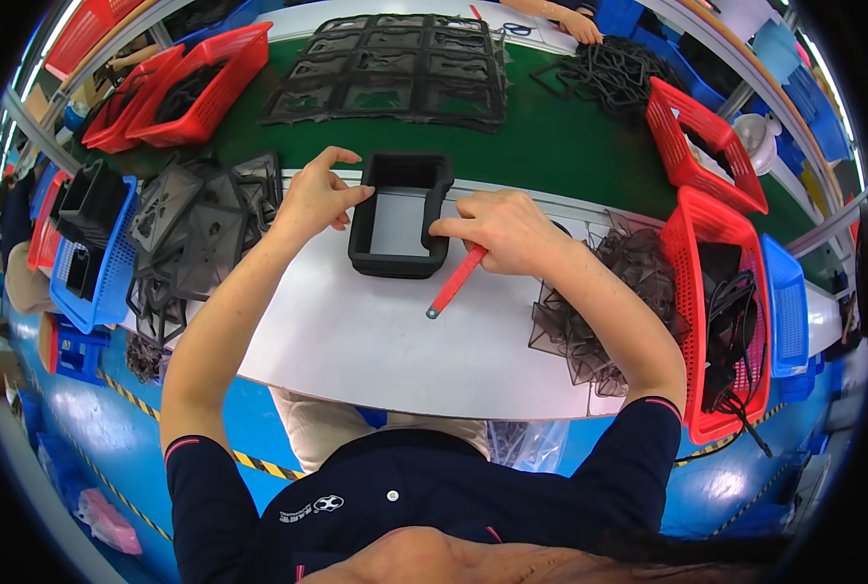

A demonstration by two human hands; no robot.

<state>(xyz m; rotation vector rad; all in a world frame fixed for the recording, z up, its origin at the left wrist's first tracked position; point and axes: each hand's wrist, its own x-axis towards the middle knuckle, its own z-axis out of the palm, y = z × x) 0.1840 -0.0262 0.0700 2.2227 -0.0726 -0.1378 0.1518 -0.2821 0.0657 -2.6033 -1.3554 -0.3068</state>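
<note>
A stack of black rectangular frames (pixel 361 229) sits on the white worktop, with pale tabletop showing through its opening and a notch in its right wall. My left hand (pixel 315 198) is at the stack's left side, fingers apart and curved, the thumb against or very close to the wall. Across from it, my right hand (pixel 507 231) is closed around a flat red tool (pixel 456 282) with a small hole at its end. The tool slants down and left out of my palm; its other end is hidden. My right index finger reaches to the stack's right wall.
Dark, thin frame-shaped scraps (pixel 195 229) lie left, beside a blue basket (pixel 93 297). Crumpled translucent pieces (pixel 590 321) lie right, near a red basket (pixel 687 321) of black parts. A black moulded sheet (pixel 385 73) lies on the green surface. Another person's hand (pixel 582 26) is near black frames (pixel 614 73).
</note>
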